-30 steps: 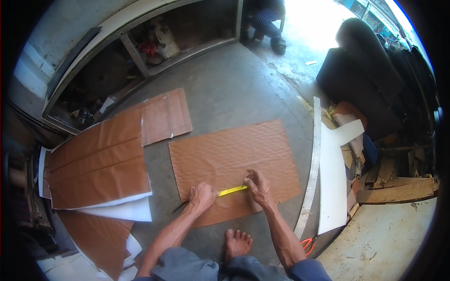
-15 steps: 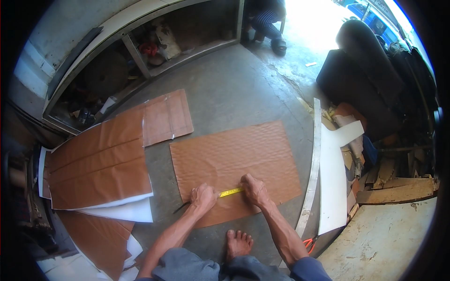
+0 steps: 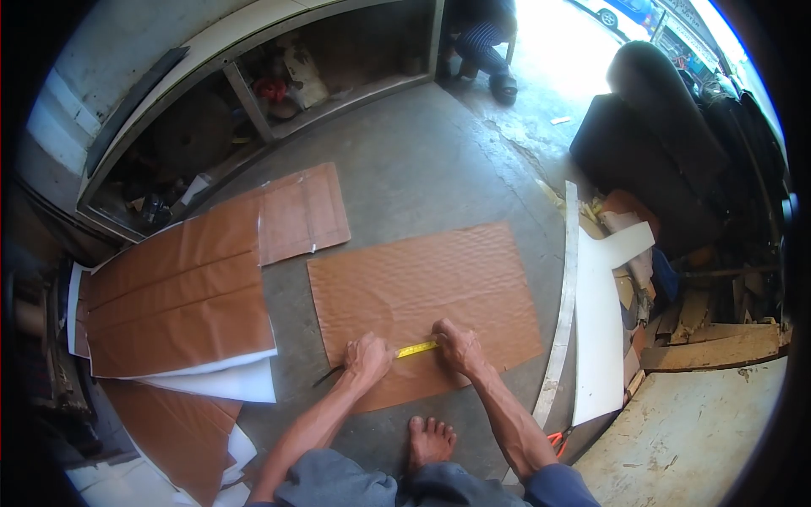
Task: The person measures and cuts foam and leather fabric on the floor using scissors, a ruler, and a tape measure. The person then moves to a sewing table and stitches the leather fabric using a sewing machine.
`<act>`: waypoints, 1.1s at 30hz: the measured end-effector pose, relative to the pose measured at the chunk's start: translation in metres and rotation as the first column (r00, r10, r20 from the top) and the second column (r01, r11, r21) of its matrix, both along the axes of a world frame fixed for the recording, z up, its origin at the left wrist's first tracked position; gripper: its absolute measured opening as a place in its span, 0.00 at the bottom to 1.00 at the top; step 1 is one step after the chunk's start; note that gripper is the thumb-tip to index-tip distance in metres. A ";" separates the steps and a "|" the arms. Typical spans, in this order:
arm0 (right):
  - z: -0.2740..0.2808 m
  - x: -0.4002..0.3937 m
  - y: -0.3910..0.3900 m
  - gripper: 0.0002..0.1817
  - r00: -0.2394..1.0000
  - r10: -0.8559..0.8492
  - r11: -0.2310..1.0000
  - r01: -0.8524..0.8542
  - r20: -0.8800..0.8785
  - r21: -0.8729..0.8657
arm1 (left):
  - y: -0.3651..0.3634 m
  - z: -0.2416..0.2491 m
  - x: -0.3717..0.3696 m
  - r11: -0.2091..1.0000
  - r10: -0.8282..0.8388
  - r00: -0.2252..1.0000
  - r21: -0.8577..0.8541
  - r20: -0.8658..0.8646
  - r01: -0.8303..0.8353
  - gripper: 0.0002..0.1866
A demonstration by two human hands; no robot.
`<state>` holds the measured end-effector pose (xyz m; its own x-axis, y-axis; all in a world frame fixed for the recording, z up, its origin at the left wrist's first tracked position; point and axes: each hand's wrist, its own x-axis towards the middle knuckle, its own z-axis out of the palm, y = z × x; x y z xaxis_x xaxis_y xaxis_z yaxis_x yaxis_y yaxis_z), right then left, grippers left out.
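A yellow tape measure (image 3: 416, 349) is stretched between my two hands, over the near part of a brown leather-like sheet (image 3: 431, 279) on the floor. My left hand (image 3: 367, 358) is closed on the tape at the sheet's near left side. A thin dark stick-like thing (image 3: 328, 376) pokes out beside that hand; its kind cannot be made out. Closed on the tape's other end is my right hand (image 3: 459, 344), its knuckles up. The fingertips of both hands are hidden beneath them.
Brown panels with white backing (image 3: 182, 296) lie at left. At right are a long metal straightedge (image 3: 559, 321), a white cut piece (image 3: 598, 338), orange-handled scissors (image 3: 557, 439) and wood scraps (image 3: 710, 342). A dark seat (image 3: 650, 152) stands behind; a person (image 3: 483, 51) sits near the doorway.
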<state>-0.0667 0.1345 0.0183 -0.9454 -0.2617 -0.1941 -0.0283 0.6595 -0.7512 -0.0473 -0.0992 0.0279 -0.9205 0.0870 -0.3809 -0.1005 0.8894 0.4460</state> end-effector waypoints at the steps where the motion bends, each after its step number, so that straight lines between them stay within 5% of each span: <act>1: 0.001 0.000 -0.001 0.08 1.000 -0.007 0.999 0.006 0.025 0.033 | 0.000 0.002 -0.003 1.000 -0.002 1.000 0.000 -0.004 0.002 0.17; 8: 0.011 -0.003 0.002 0.07 1.000 -0.019 0.999 0.020 0.004 -0.044 | -0.004 0.008 -0.001 0.999 -0.022 0.999 0.042 0.029 0.020 0.17; 10: 0.015 -0.001 0.006 0.08 0.926 -0.310 0.893 0.206 -0.216 -0.399 | -0.009 0.009 -0.008 0.997 -0.013 0.998 0.072 0.066 0.008 0.18; 12: 0.020 0.006 0.018 0.10 0.892 -0.403 0.854 0.285 -0.206 -0.434 | -0.016 0.018 -0.025 0.992 -0.032 0.985 0.129 0.168 0.010 0.19; 14: 0.027 0.015 0.028 0.09 0.797 -0.604 0.632 0.470 -0.011 -0.616 | -0.024 0.022 -0.049 0.996 -0.060 0.992 0.074 0.109 0.053 0.20; 22: 0.028 0.061 0.012 0.10 0.800 -0.566 0.668 0.587 0.198 -0.457 | -0.054 -0.002 -0.153 1.000 -0.013 0.986 0.004 -0.169 0.014 0.22; 26: 0.029 0.059 0.003 0.11 0.816 -0.496 0.693 0.579 0.298 -0.431 | -0.048 -0.006 -0.164 0.996 -0.025 0.986 -0.088 -0.167 0.010 0.21; 33: 0.027 -0.013 -0.003 0.10 0.843 -0.492 0.661 0.525 0.218 -0.537 | -0.040 -0.007 -0.170 0.990 -0.013 0.997 -0.143 -0.081 0.001 0.19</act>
